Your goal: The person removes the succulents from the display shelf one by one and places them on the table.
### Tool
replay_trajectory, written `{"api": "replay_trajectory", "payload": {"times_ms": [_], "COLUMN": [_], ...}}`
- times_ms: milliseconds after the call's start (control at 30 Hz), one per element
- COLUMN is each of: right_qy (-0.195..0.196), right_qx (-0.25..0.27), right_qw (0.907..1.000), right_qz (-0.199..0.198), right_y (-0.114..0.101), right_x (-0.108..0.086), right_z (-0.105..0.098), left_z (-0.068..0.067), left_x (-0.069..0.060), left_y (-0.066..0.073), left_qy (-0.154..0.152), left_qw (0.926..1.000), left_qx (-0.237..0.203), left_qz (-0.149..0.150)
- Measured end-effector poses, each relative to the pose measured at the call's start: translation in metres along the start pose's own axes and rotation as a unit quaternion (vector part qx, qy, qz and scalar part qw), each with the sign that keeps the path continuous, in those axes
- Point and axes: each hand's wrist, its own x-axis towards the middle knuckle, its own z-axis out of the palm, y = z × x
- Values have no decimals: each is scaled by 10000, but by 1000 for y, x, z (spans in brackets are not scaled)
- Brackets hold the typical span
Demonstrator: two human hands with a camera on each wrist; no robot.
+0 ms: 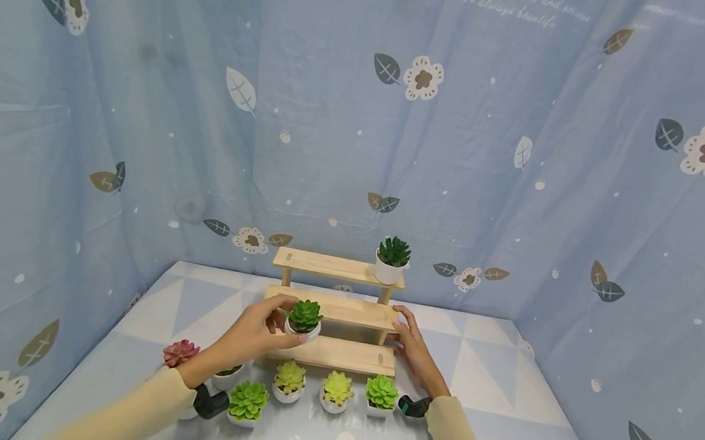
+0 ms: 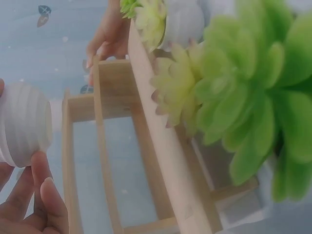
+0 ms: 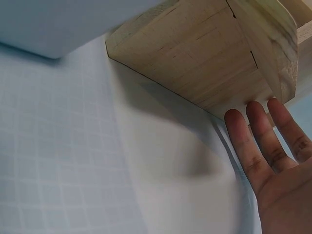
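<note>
In the head view my left hand (image 1: 261,331) grips a small dark-green potted succulent (image 1: 305,317) by its white pot, above the lower left part of a three-tier wooden stand (image 1: 336,353). The left wrist view shows the ribbed white pot (image 2: 25,124) between thumb and fingers. At the stand's right end is my right hand (image 1: 414,353). In the right wrist view its fairly straight fingers (image 3: 248,141) touch the wood with their tips; the thumb is out of that view. Another dark-green succulent in a white pot (image 1: 391,260) stands on the top shelf's right end.
Before the stand sit a bright-green succulent (image 1: 381,392), two yellowish ones (image 1: 337,388) (image 1: 290,377) and a green one (image 1: 248,401). A reddish succulent (image 1: 180,353) is partly behind my left forearm. Patterned blue cloth (image 1: 334,113) surrounds the table (image 1: 477,359).
</note>
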Motion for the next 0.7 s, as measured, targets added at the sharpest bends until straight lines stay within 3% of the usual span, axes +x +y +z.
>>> {"api": "replay_trajectory", "payload": {"times_ms": [167, 400, 700], "right_qy": [52, 69, 14], "right_qx": [54, 19, -54], "right_qw": [10000, 10000, 10000], "right_qz": [59, 32, 2], "right_y": [0, 1, 0], "right_x": [-1, -1, -1], "right_z": [0, -1, 0], "left_z": [3, 6, 10], "left_x": [-5, -10, -22], "left_y": [0, -4, -2], "left_qy": [-59, -124, -361], "left_qw": [10000, 9994, 9993], "left_qx": [-6, 204, 116], "left_qz": [-75, 246, 5]}}
